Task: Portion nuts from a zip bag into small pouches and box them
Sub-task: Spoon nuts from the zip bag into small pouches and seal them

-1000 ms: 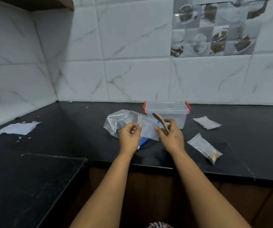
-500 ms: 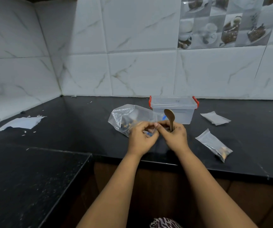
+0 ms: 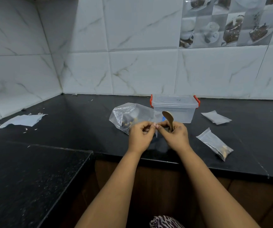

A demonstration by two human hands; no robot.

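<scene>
- Left hand (image 3: 140,137) hovers over the near part of the black countertop (image 3: 83,122), thumb and forefinger pinching the mouth edge of the zip bag (image 3: 129,116).
- Far to the left, a torn sheet of pale paper (image 3: 23,120) lies flat on the countertop with small scraps scattered around it, well apart from everything else.
- Lying on its side left of centre, the zip bag is clear and crinkled; a small dark heap of nuts (image 3: 129,123) sits low in it, and most of the bag is slack.
- Right hand (image 3: 175,137) meets the left fingertip to fingertip, pinching the same bag edge, while its curled fingers also clasp the handle of a wooden spoon (image 3: 168,118); the spoon stands upright with its bowl above the knuckles.
- Behind the hands, near the tiled wall, a clear plastic box (image 3: 174,109) with red side clips has its lid on; I cannot tell whether it holds anything.
- Right of the box, a small pouch (image 3: 216,117) lies flat and looks unfilled.
- Nearer and farther right, a filled pouch (image 3: 214,143) lies at an angle, with a few nuts gathered in its near right corner.
</scene>
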